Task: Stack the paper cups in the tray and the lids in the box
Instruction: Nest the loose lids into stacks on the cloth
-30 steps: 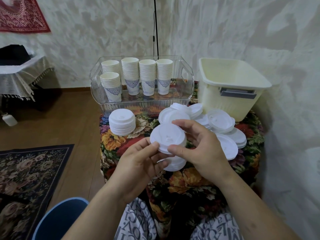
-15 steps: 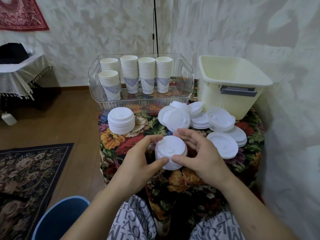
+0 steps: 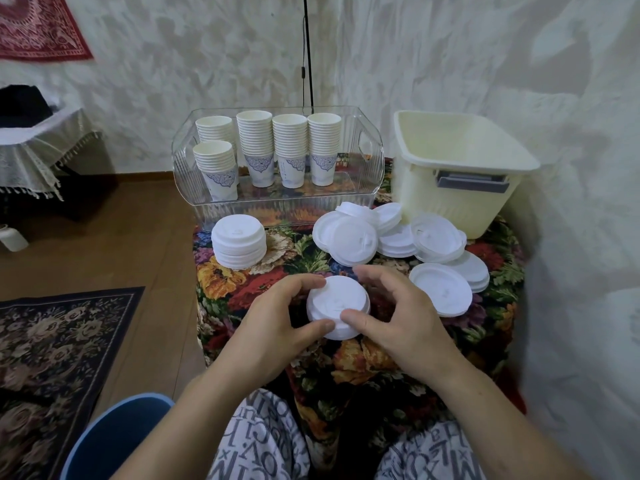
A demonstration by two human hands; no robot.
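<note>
Left hand (image 3: 273, 327) and right hand (image 3: 401, 317) curl round small lid stack (image 3: 337, 311), pinching rim. Lids likely light, thin, slippery; squeeze edges evenly, support underneath.

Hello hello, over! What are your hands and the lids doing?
Both hands, left and right, grip a small lid stack on the table. Box looks empty, loose lids in front of it. Nothing blocking.

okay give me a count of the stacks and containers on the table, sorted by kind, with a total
Stacks of paper cups in the clear tray: 5
Neat stacks of lids: 2, one at the left, one held between both hands
Loose heap of lids: 1
Containers: 2, tray and cream box
Total: 10
</note>
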